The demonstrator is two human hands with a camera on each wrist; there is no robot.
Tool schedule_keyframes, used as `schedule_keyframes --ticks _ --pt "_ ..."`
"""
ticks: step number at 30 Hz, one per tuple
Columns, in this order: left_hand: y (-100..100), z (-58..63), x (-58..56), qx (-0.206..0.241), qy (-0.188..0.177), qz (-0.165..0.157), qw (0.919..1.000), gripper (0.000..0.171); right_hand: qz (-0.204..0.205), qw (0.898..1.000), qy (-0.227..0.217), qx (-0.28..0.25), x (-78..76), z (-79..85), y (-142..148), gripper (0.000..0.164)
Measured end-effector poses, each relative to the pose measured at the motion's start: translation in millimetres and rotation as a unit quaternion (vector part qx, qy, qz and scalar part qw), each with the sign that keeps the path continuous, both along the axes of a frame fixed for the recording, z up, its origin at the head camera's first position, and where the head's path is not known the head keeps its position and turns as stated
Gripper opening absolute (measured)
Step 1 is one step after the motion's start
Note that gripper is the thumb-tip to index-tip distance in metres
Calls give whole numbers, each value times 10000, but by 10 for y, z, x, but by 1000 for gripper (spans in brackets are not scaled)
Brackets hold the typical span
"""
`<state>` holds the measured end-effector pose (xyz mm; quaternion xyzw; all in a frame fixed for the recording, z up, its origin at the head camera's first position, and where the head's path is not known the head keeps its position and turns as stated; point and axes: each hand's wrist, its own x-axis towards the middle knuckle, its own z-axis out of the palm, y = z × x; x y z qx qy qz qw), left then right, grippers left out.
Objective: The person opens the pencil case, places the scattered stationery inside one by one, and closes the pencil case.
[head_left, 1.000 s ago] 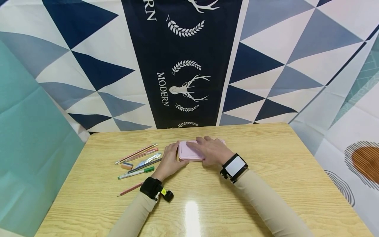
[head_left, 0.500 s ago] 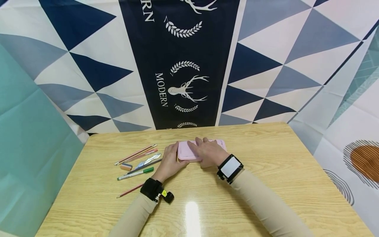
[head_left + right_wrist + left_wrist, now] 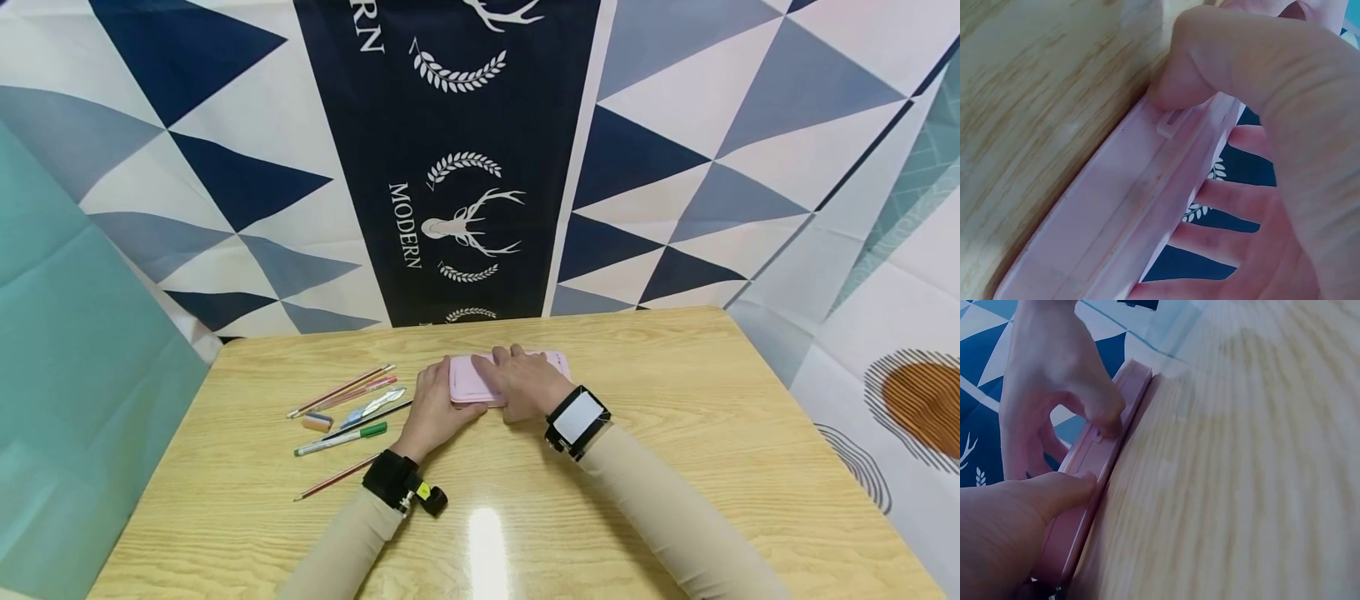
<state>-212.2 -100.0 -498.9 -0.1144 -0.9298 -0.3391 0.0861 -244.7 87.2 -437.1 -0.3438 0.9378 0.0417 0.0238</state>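
A flat pink pencil case [image 3: 468, 385] lies on the table with its lid down. My left hand [image 3: 435, 412] grips its left end, the thumb pressed on the front side. Across the lid stretches my right hand [image 3: 523, 383], with the fingers over the top and toward the far edge. In the right wrist view, the thumb of my right hand [image 3: 1235, 69] presses the front side beside a small clasp [image 3: 1175, 122]. Both thumbs also show against the long pink side of the pencil case [image 3: 1079, 531] in the left wrist view. The inside of the case is hidden.
Left of the case lie pencils [image 3: 341, 392], an eraser [image 3: 317, 422], a green-capped marker [image 3: 341, 439], a dark pencil or pen [image 3: 375, 420] and a shiny clear-and-blue item [image 3: 373, 406]. A red pencil [image 3: 337, 477] lies nearer, by the left wrist. Patterned cloth [image 3: 450, 125] hangs behind the table [image 3: 675, 417].
My right hand has shifted slightly left over the lid, showing more of its right end. My left thumb reaches slightly farther right along the front. The loose stationery stays put.
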Motion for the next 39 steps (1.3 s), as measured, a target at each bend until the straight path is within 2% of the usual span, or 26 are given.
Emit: schedule_keyframes --ticks 9,20,25,30,39 --pt "81 18 16 28 -158 297 9994 112 -9 10000 39 46 -2 -15 -29 75" --pt "112 16 16 -93 -166 474 9987 114 -232 9990 -321 212 25 32 -90 100" --pt "132 28 18 -147 5 485 9987 114 -371 9978 -396 372 53 40 -157 98" --pt "154 41 14 -209 19 464 9987 113 -639 9951 -537 528 82 44 -225 93" --pt "152 34 2 -316 -42 531 9981 112 -759 9927 -373 854 108 -15 -316 91"
